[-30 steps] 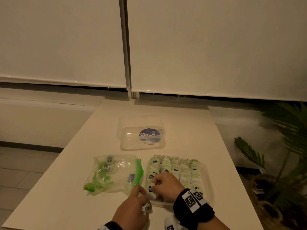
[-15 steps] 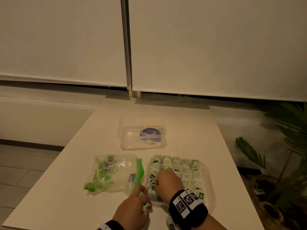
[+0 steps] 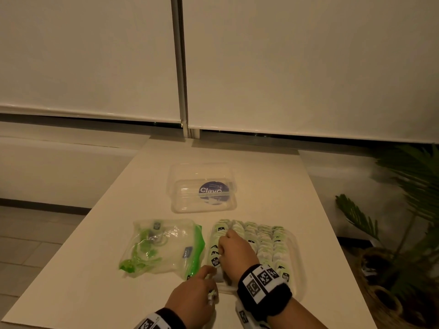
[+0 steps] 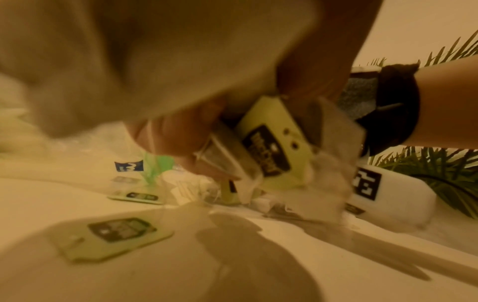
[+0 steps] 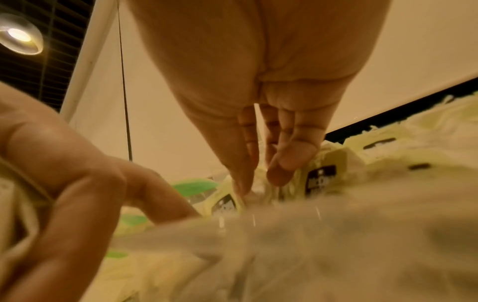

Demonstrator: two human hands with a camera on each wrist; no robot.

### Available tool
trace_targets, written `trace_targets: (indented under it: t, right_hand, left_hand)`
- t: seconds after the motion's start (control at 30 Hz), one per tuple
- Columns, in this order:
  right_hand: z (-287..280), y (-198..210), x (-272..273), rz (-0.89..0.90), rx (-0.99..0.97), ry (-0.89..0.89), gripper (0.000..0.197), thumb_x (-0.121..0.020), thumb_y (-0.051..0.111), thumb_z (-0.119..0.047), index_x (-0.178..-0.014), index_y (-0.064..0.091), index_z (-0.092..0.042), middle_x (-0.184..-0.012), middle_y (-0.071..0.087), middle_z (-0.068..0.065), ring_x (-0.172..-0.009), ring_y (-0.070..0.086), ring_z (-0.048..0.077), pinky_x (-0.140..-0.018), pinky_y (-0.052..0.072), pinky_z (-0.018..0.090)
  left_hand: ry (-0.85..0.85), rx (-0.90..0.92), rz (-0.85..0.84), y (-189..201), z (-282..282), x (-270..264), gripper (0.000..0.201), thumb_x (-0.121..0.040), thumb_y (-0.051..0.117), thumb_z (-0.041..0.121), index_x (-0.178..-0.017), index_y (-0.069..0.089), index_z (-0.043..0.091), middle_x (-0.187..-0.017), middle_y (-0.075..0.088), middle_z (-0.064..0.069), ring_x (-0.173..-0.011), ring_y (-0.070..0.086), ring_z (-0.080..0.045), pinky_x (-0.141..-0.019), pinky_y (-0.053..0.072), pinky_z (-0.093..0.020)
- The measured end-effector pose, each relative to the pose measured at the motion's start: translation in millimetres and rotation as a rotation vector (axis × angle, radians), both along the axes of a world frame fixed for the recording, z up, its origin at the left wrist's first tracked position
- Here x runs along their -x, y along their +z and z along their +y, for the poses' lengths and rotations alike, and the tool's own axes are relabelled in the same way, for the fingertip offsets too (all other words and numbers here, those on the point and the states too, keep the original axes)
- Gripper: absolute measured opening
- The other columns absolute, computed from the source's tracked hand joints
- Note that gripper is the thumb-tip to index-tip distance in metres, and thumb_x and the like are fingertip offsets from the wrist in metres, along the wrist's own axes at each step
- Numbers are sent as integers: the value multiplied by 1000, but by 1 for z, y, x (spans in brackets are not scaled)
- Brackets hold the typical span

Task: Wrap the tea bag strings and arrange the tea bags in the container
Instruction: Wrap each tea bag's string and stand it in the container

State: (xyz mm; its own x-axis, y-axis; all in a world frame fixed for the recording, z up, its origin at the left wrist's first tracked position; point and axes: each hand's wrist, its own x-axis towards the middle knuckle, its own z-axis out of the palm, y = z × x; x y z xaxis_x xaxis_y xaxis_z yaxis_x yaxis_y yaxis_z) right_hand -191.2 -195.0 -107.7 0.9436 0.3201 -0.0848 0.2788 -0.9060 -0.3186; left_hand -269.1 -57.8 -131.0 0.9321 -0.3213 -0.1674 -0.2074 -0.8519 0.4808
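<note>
My right hand point(image 3: 236, 250) has advanced along the packed clear plastic container point(image 3: 295, 262), straight fingers point(image 5: 282, 163) pressing green-tagged tea bags point(image 3: 266, 238); my left hand point(image 3: 193, 298) pinches one tea bag point(image 4: 271, 147) beside it, awaiting insertion.

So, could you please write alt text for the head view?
Right hand presses into rows of tea bags in a clear container on a table; left hand holds something small beside it, near a plastic bag.

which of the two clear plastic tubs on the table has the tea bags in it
The near tray, right of the plastic bag, under the right hand; it is packed with rows of tea bags. The far tub shows only a round blue label.
</note>
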Motion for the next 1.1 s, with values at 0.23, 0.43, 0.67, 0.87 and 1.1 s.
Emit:
trace_targets:
  t: [0.23,0.43,0.67,0.87,1.1]
  right_hand:
    - [-16,15,9,-5,-249,-148,13,-88,58,-19,-77,51,-23,-95,54,-2,-84,53,15,-69,39,22]
    - [-44,48,47,490,-950,-93,9,-85,72,-25,-88,67,-18,-85,68,1,-72,60,7,-64,46,18]
    - [-38,47,76,685,-1234,-22,51,-81,73,-23,-127,53,-9,-109,67,23,-106,64,28,-94,52,34]
    - [-49,57,83,144,-1198,-204,61,-68,83,-16,-117,54,-39,-105,54,-2,-82,57,9,-67,50,22]
    - [-58,65,74,-78,-904,-41,20,-82,69,-7,-84,73,-26,-83,52,-5,-76,54,5,-68,39,11]
  left_hand:
    - [39,144,73,9,5,2,18,-76,53,40,-86,67,34,-134,40,22,-116,56,-7,-90,46,-24]
    - [480,1281,303,65,6,5,29,-58,62,7,-86,70,1,-68,63,-12,-51,56,-17,-43,43,-19]
    - [544,1713,683,102,-17,-14,24,-75,54,6,-97,62,9,-66,54,-11,-39,45,-20,-37,38,-22]
    - [521,1801,782,88,-44,-19,30,-78,59,9,-108,63,7,-100,62,-19,-87,60,-33,-83,47,-45]
    - [687,1730,822,67,-62,-27,24,-80,55,6,-104,54,10,-71,50,-8,-40,39,-10,-29,26,-18]
